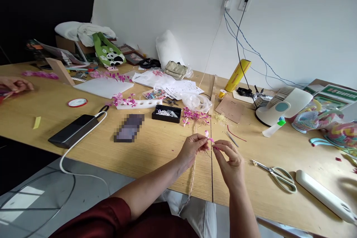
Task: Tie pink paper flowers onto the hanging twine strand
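My left hand is closed in a pinch on a small pink flower, whose petals stick up past the fingertips. Close beside it, my right hand pinches a tiny pink piece between thumb and forefinger; its exact kind is too small to make out. Pale twisted strands run under my left hand and hang over the table's front edge toward my lap. Beyond the hands lies a cluster of pink and purple flowers at the upper end of these strands.
Scissors and a long white device lie to the right, near a white fan. A black tray and a black box with a white cable stand left. Another person's hand is at far left.
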### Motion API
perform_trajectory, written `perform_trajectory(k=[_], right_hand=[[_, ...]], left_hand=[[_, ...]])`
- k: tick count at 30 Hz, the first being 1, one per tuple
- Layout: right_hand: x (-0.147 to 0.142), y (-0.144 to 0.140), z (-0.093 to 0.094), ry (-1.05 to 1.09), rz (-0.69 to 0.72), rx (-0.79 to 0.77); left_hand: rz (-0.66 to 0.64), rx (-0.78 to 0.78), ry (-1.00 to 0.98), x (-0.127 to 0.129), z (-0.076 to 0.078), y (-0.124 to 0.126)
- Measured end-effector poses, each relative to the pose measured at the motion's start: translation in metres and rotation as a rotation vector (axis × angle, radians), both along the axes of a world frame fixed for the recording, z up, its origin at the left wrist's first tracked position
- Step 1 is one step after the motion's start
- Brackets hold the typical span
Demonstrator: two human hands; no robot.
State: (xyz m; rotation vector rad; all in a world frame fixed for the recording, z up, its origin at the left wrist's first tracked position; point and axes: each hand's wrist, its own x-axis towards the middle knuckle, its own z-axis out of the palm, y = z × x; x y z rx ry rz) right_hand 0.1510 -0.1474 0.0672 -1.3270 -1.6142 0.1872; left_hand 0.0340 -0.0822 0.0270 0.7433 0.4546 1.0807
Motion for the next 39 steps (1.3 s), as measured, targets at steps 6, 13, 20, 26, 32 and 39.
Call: perform_trajectory(k=[6,13,20,26,32,39], right_hand=[[0.001,0.013,-0.019,-0.177,-0.147,0.123],[0.001,0.017,-0.024,-0.240,-0.217,0.193],[0.003,0.018,-0.028,-0.293,-0.211,0.219],[0.007,0.017,-0.028,-0.357,-0.184,0.208],[0.006,0.018,-0.026,-0.385,-0.195,0.254],[0.005,0.018,-0.027,-0.371,-0.203,0.262]], left_hand=[[-0.004,-0.025,-0.040,0.006,-0.001,-0.005],[-0.047,-0.057,-0.089,0.006,-0.002,-0.007],[-0.049,-0.061,-0.097,0.008,-0.005,-0.007],[-0.025,-0.034,-0.020,0.009,-0.006,-0.006],[-0.023,-0.067,0.004,0.009,-0.007,-0.005],[-0.035,-0.100,0.014,0.008,-0.006,-0.007]])
